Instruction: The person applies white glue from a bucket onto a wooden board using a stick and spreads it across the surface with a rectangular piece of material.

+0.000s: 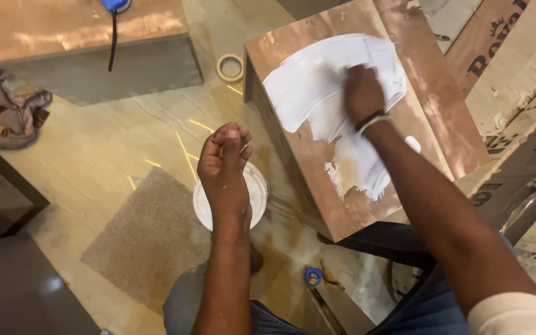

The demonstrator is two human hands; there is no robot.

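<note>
The wooden box (367, 124) stands on the floor in front of the person, its broad brown face turned up, and the coating of it looks to me roughly half done. White paste (317, 87) covers a wide patch across the upper middle of that face and runs down in a narrower tail toward the near edge. Bare wood is left on all sides: a strip along the left edge, the near corner, and the whole right-hand band. A small separate white dab (412, 144) sits just to the right of the tail.

The right hand (362, 93) lies on the white patch near its right side. Its fingers are curled under and hidden by the back of the hand, so I cannot tell whether they press a rag, a pad or only the paste itself. A dark band circles the wrist.

The left hand (224, 164) hangs above a round white tub (259, 192) on the floor just left of the box, fingers bunched together with tips meeting, holding nothing I can make out.

The paste itself looks thick and wet, laid in long curved sweeps with ridges showing, thin and ragged at the lower end where brown shows through. A roll of tape (229, 67) lies on the floor beyond the box, and a tan mat (150, 239) beside the tub.
</note>
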